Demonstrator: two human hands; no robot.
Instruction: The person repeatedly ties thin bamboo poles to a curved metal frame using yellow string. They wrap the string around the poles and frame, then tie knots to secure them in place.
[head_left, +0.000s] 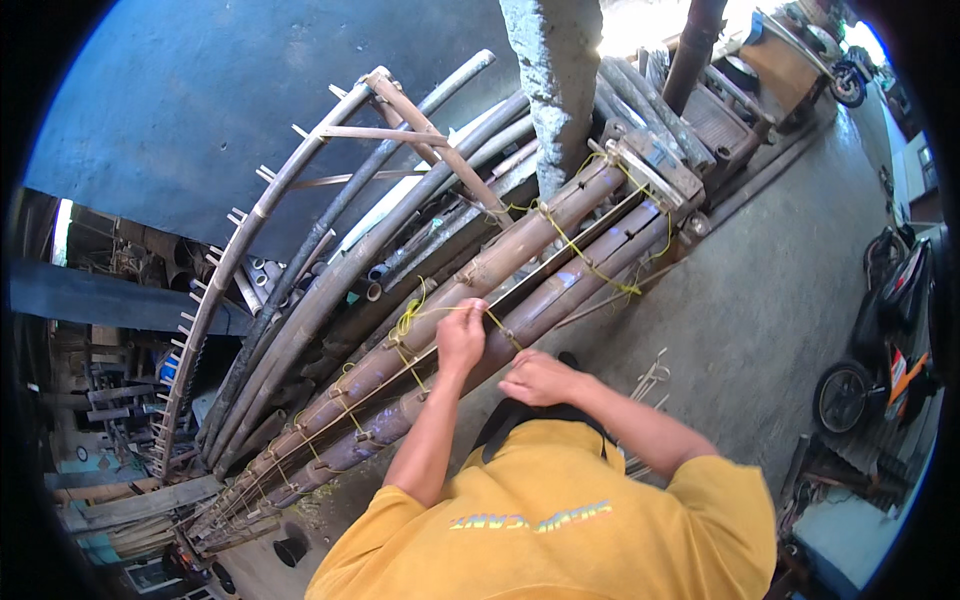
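Two long bamboo poles (490, 262) lie side by side before me, slanting from the near left up to the far right. Yellow cord (592, 262) is wound across them at several places. Over the poles, my left hand (462, 338) is closed in a pinch on a yellow cord (440, 309). A loose bundle of this cord (405, 318) hangs just left of that hand. The cord slants down across the nearer pole toward my right hand (540, 380), which is closed by the pole's near side; the cord seems to run into its fingers, partly hidden.
A wooden end block (655, 175) joins the poles' far end. Behind them lie more poles (340, 255) and a bamboo ladder-like frame (245, 235) with pegs. A rough pillar (555, 90) rises beyond. Motorcycles (880, 350) stand to the right on the concrete floor (760, 290).
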